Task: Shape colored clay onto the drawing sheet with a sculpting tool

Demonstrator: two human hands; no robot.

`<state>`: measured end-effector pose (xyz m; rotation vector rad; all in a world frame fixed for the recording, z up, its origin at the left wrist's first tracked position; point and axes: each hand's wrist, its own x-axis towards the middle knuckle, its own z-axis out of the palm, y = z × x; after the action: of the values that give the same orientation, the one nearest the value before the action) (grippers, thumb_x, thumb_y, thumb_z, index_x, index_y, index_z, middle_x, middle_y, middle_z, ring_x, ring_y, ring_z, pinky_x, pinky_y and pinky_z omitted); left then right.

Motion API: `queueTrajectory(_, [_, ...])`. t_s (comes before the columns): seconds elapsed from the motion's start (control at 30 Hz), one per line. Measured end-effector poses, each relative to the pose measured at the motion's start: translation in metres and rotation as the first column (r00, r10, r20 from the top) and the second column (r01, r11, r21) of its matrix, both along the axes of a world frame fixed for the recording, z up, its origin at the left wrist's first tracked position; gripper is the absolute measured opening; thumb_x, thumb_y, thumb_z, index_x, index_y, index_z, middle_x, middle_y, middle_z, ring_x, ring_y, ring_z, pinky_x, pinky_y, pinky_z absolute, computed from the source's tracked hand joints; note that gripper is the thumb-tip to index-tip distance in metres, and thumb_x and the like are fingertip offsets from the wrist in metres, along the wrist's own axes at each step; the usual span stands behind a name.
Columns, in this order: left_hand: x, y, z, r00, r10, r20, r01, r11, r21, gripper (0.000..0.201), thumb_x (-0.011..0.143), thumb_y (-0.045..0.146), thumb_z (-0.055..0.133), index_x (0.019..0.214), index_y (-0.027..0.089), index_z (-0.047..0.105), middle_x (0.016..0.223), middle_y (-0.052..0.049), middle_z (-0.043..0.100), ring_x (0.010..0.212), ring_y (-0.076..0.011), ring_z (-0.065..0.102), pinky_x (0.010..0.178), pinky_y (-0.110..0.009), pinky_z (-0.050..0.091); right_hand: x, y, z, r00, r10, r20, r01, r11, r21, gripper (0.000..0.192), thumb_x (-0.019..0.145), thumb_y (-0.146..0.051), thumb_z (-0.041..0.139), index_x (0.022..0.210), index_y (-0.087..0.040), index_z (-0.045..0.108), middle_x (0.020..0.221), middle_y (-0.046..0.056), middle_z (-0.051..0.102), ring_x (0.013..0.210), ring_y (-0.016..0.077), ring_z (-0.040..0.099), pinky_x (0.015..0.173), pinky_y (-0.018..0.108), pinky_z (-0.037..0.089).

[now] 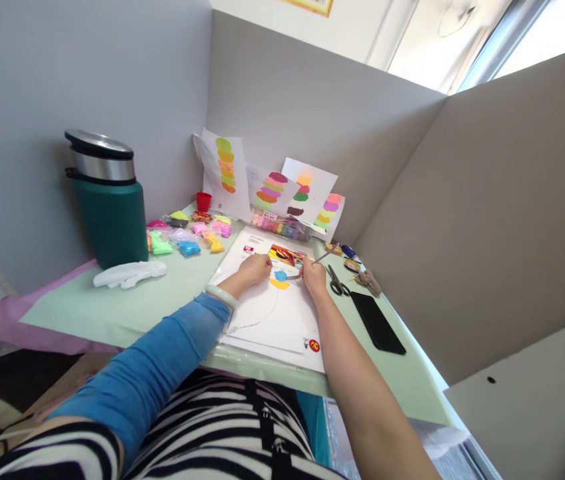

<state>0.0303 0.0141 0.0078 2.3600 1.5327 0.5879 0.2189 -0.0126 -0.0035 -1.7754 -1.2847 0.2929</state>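
My right hand grips a slim metal tool; one end points up to the right, and the other reaches left to a blue patch on the white sheet. The tool's exact kind is too small to tell. Just left of the blue patch, my left hand has its fingers pinched together above the sheet; what they hold, if anything, is hidden. A yellow patch lies right below the blue one, and a thin curved line runs down from it.
Clay packets lie at the left, near a green bottle and a white crumpled tissue or cloth. At the right are scissors and a black phone. Painted sheets lean against the grey partition.
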Motion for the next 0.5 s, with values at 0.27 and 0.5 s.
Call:
queueTrajectory(0.27, [0.0, -0.001, 0.001, 1.0, -0.002, 0.009, 0.002, 1.0, -0.006, 0.024, 0.075, 0.022, 0.048, 0.091, 0.021, 0.066, 0.097, -0.006, 0.068, 0.088, -0.0188, 0.062, 0.075, -0.024, 0.045, -0.009, -0.005, 0.001, 0.999, 0.049, -0.01, -0.049, 0.999, 0.024, 0.052, 0.079, -0.049, 0.031, 0.045, -0.02, 0.057, 0.046, 0.003, 0.057, 0.058, 0.0178, 0.055, 0.059, 0.024, 0.038])
queueTrajectory(0.5, [-0.001, -0.001, 0.0, 1.0, -0.008, -0.001, 0.008, 1.0, 0.003, 0.024, 0.075, 0.022, 0.048, 0.091, 0.02, 0.065, 0.096, -0.006, 0.068, 0.088, -0.0192, 0.061, 0.073, -0.025, 0.045, -0.008, -0.006, 0.005, 0.998, -0.005, 0.063, 0.005, 1.0, 0.003, 0.05, 0.079, -0.045, 0.032, 0.046, -0.019, 0.059, 0.051, 0.004, 0.06, 0.059, 0.0178, 0.055, 0.06, 0.024, 0.037])
